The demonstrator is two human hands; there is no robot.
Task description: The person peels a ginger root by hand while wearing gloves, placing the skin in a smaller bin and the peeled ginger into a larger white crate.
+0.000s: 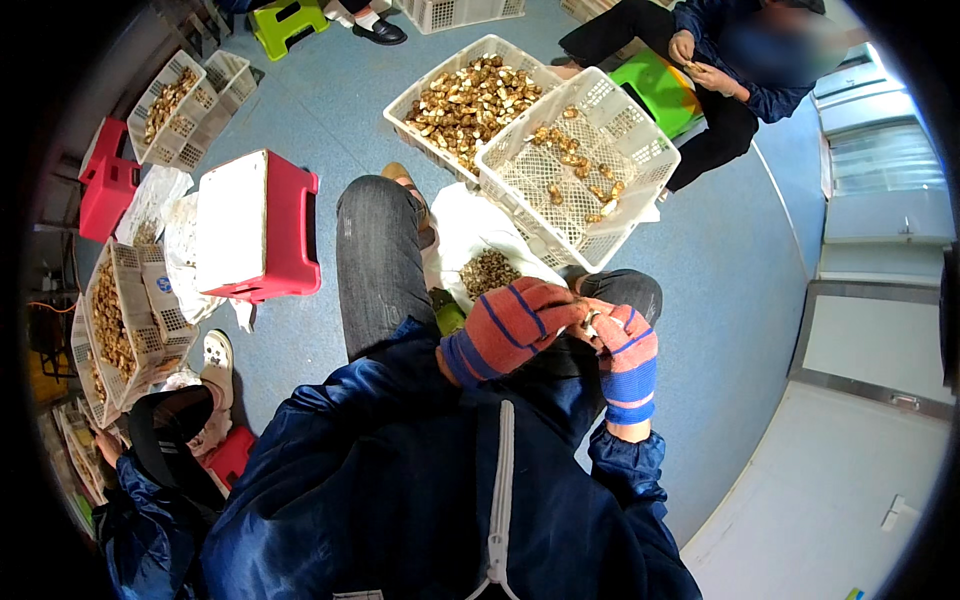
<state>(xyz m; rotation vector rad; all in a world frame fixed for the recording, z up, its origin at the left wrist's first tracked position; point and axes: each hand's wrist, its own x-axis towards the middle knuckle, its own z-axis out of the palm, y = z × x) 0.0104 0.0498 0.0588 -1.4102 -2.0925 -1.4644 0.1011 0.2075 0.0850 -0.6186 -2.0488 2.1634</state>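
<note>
Holding: a small pale piece pinched between both gloved hands, above my lap.
Left hand: curled closed in its striped orange glove, fingertips on the piece.
Right hand: closed too, gripping the same piece (mostly hidden by the gloves).
Below: a white sack with a heap of brown bits.
Ahead: two white crates on the blue floor.

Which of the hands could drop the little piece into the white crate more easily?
Probably the right hand: it sits nearer the tilted white crate and seems to pinch the small piece. The left hand lies further back over the lap.
</note>
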